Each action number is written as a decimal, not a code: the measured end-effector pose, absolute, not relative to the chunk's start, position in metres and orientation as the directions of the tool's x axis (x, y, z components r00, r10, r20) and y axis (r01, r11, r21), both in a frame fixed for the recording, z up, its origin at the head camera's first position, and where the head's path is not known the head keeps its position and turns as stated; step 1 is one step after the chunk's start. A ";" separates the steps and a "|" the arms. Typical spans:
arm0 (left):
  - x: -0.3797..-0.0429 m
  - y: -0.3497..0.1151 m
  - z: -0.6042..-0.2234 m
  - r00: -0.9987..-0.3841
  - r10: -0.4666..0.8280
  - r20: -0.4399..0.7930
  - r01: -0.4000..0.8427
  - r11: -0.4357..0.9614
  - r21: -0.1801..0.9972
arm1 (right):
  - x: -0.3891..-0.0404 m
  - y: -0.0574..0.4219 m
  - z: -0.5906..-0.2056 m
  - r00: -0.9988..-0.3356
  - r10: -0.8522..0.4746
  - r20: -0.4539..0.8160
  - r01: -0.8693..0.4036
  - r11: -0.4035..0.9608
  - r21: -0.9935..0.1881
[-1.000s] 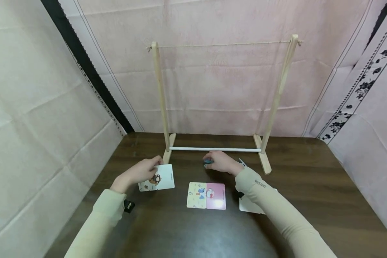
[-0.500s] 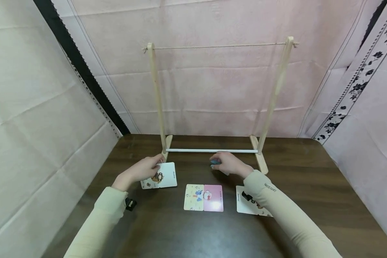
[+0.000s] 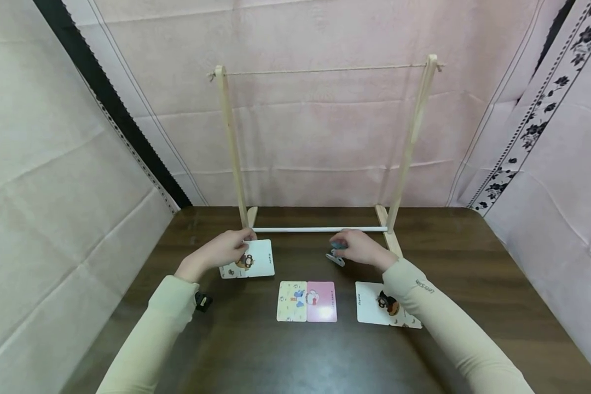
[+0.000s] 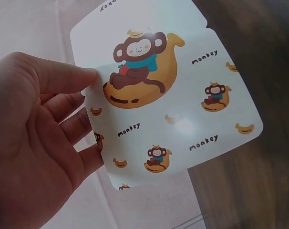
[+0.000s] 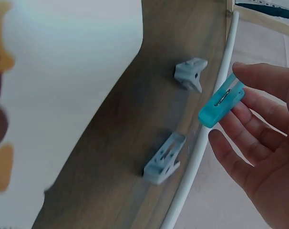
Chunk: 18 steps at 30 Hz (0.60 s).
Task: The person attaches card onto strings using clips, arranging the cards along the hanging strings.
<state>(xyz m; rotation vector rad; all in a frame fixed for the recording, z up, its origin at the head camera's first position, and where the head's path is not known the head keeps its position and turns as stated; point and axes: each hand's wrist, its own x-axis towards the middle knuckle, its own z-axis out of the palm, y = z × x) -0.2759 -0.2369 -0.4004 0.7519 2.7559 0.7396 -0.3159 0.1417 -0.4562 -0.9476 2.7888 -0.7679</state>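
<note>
My left hand (image 3: 221, 249) pinches a white card (image 3: 257, 259) by its left edge. In the left wrist view, the card (image 4: 178, 95) shows a monkey sitting on a banana, with thumb in front and fingers behind. At centre right, my right hand (image 3: 361, 247) holds a teal clothespin (image 5: 221, 102) between thumb and fingers. Close below it, two grey-blue plastic clothespins lie on the table in the right wrist view, one farther (image 5: 191, 74) and one nearer (image 5: 163, 160). The head view shows a grey clothespin (image 3: 336, 258) under the right fingertips.
Behind the hands stands a wooden frame (image 3: 409, 148) with a string (image 3: 325, 70) across its top and a white rod (image 3: 320, 230) low down. A yellow and pink card (image 3: 321, 302) lies front centre. Another monkey card (image 3: 371, 302) lies partly under the right forearm.
The left hand and its card have moved a little away from me. My right hand has shifted right with the teal clothespin, and a grey clothespin now shows beneath it. The head view has shifted slightly.
</note>
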 end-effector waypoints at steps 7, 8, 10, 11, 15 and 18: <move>-0.283 -0.226 -0.393 -0.830 0.557 -0.007 0.483 0.726 0.490 | -0.312 0.155 -0.452 -0.816 -0.571 0.088 -0.538 0.695 -0.477; -0.284 -0.224 -0.393 -0.828 0.561 -0.007 0.486 0.724 0.489 | -0.312 0.157 -0.452 -0.818 -0.568 0.089 -0.535 0.696 -0.479; -0.286 -0.222 -0.393 -0.825 0.565 -0.009 0.490 0.724 0.485 | -0.311 0.162 -0.452 -0.822 -0.563 0.089 -0.530 0.698 -0.481; -0.287 -0.221 -0.392 -0.824 0.566 -0.008 0.493 0.724 0.483 | -0.311 0.164 -0.452 -0.823 -0.560 0.088 -0.528 0.699 -0.483; -0.290 -0.218 -0.391 -0.828 0.561 0.015 0.501 0.727 0.470 | -0.308 0.171 -0.452 -0.833 -0.547 0.086 -0.512 0.702 -0.495; -0.293 -0.213 -0.386 -0.829 0.557 0.040 0.509 0.724 0.465 | -0.309 0.177 -0.453 -0.834 -0.545 0.087 -0.509 0.699 -0.502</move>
